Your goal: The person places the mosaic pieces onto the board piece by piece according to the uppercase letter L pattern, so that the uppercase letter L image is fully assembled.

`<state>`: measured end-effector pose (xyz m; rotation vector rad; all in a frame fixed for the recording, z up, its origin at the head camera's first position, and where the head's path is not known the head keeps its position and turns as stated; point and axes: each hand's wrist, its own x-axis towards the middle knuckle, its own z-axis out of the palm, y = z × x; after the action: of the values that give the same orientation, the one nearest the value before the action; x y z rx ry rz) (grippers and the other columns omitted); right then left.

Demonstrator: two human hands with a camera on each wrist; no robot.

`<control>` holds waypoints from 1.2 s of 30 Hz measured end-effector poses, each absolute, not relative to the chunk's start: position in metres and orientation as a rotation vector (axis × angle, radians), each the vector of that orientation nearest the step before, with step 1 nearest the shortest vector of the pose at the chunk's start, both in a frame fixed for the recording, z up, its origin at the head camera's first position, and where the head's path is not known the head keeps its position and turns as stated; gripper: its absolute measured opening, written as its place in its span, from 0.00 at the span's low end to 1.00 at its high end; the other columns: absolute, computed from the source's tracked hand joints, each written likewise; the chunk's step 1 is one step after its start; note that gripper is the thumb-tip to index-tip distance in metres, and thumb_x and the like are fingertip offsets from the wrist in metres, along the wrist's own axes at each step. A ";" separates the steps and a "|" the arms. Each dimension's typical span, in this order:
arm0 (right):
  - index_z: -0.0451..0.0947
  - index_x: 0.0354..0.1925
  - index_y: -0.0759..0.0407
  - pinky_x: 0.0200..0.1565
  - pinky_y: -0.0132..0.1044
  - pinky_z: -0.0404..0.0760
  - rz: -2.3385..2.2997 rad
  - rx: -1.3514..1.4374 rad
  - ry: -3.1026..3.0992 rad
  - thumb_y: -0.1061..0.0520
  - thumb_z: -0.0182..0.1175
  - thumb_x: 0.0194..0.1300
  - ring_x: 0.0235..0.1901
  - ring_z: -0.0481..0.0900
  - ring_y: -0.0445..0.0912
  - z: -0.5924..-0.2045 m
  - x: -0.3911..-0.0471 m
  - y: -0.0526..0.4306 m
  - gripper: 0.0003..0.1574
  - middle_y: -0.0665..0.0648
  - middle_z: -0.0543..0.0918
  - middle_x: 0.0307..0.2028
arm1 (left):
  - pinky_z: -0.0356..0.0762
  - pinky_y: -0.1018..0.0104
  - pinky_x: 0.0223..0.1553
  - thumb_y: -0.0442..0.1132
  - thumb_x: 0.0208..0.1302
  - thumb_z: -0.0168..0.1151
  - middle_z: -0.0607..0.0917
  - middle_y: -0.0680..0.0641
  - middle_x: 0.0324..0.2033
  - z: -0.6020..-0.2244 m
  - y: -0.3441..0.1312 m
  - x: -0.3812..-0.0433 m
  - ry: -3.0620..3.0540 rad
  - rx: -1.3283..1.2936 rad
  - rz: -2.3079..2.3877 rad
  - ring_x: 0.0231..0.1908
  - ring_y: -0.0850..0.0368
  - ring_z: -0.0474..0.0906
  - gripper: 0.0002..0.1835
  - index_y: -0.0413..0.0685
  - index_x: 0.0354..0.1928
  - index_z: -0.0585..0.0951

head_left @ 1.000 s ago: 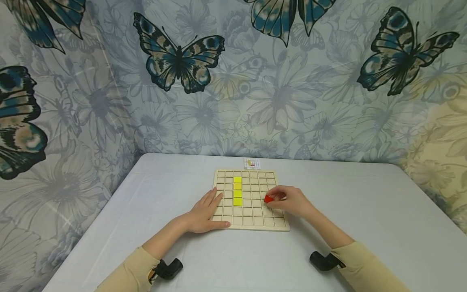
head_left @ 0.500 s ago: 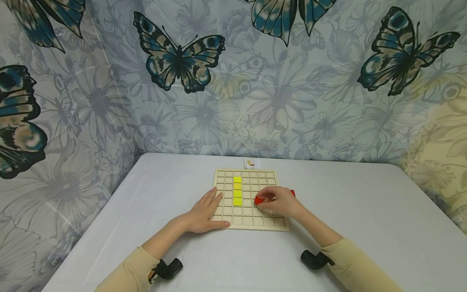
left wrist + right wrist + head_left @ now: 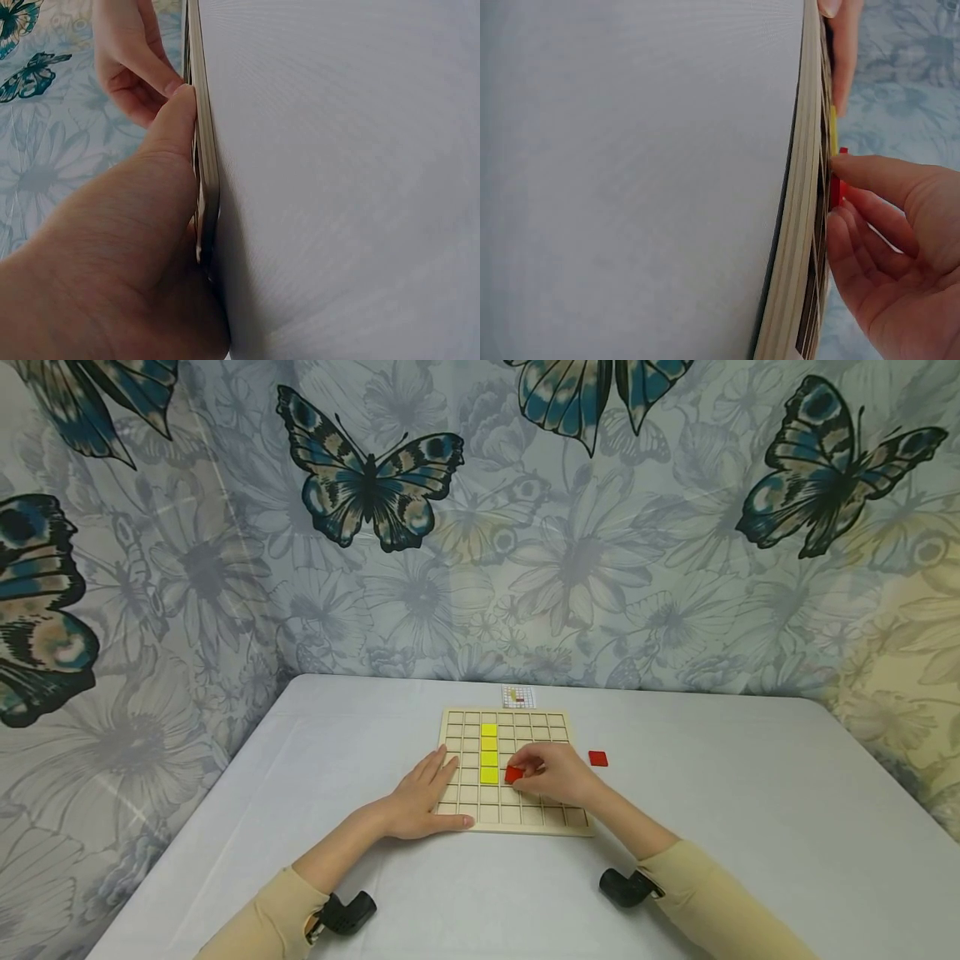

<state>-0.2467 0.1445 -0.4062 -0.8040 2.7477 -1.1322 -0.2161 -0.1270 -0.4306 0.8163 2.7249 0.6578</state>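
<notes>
A pale wooden grid board (image 3: 528,815) lies on the white table, with a column of several yellow square tiles (image 3: 489,758) set in its cells. My right hand (image 3: 558,772) pinches a red square tile (image 3: 513,774) between thumb and fingers, low over the board just right of the lowest yellow tile. In the right wrist view the red tile (image 3: 836,187) is right at the board's surface. My left hand (image 3: 420,797) rests with fingers spread on the board's left edge, thumb along its front edge (image 3: 202,135).
Another red tile (image 3: 597,758) lies on the table (image 3: 712,793) to the right of the board. A small printed grid card (image 3: 518,697) sits behind the board. A patterned butterfly backdrop (image 3: 570,568) stands behind the table.
My right hand has carried the red tile leftward across the board towards the yellow column. The second red tile, hidden before behind the hand, now shows. The left hand has stayed in place.
</notes>
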 end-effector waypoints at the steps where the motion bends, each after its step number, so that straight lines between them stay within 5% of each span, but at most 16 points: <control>1: 0.84 0.41 0.58 0.39 0.35 0.77 -1.125 -0.810 2.747 0.61 0.73 0.54 0.31 0.75 0.42 -0.406 -0.247 0.144 0.14 0.46 0.78 0.27 | 0.42 0.43 0.70 0.72 0.62 0.51 0.38 0.37 0.76 -0.431 -0.127 -0.216 2.724 0.824 0.659 0.74 0.41 0.32 0.56 0.38 0.76 0.46; 36: 0.85 0.40 0.53 0.42 0.38 0.78 -1.202 -0.704 2.739 0.59 0.67 0.61 0.38 0.80 0.43 -0.404 -0.246 0.154 0.07 0.46 0.84 0.37 | 0.41 0.42 0.70 0.72 0.62 0.52 0.37 0.37 0.76 -0.437 -0.127 -0.219 2.737 0.828 0.663 0.74 0.41 0.32 0.57 0.39 0.76 0.45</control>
<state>-0.2455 0.1543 -0.4037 -0.7042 2.7387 -1.2024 -0.2188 -0.1273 -0.4369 0.8284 2.7367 0.6632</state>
